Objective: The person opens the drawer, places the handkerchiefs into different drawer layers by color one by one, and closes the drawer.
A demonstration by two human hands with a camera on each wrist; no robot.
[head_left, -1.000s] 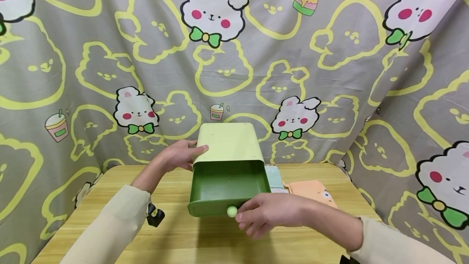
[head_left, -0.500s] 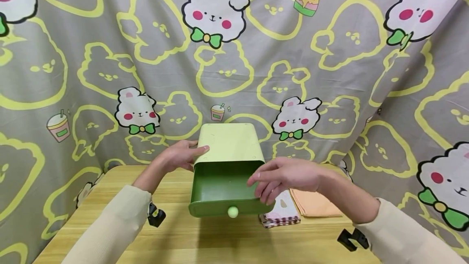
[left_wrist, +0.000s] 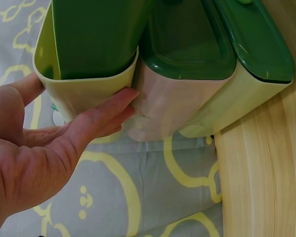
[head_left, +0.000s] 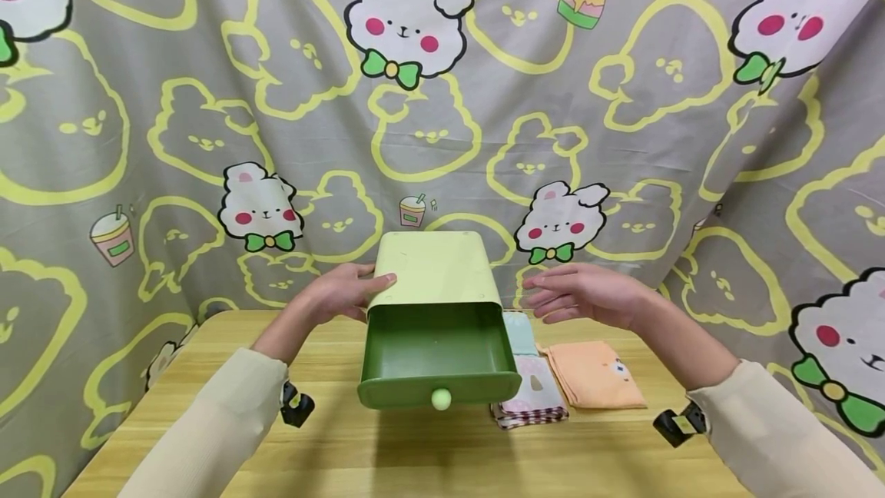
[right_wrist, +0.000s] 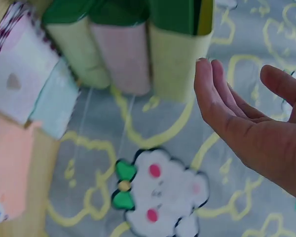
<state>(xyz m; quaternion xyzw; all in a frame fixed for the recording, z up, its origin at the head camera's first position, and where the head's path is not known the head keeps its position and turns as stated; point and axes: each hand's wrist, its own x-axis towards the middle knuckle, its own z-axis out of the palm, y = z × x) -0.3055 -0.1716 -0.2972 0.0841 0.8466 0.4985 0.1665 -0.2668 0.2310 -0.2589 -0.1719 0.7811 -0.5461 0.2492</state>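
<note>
A stacked drawer unit stands mid-table, its top housing pale yellow. The top green drawer is pulled out toward me, bare inside, with a light green round knob on its front. My left hand holds the housing's left upper corner, thumb on top and fingers along the side; the left wrist view shows these fingers against the yellow wall. My right hand hovers in the air right of the unit, fingers loosely extended, holding nothing. In the right wrist view its fingertips overlap the housing's edge.
Right of the unit lie folded cloths: an orange one, a white patterned one with checked edging and a light blue one. Below the top drawer sit a pink drawer and another yellow one. A patterned curtain hangs behind.
My right hand has let go of the drawer knob and moved up and right, past the drawer, to beside the unit. The left hand and the pulled-out drawer stay put.
</note>
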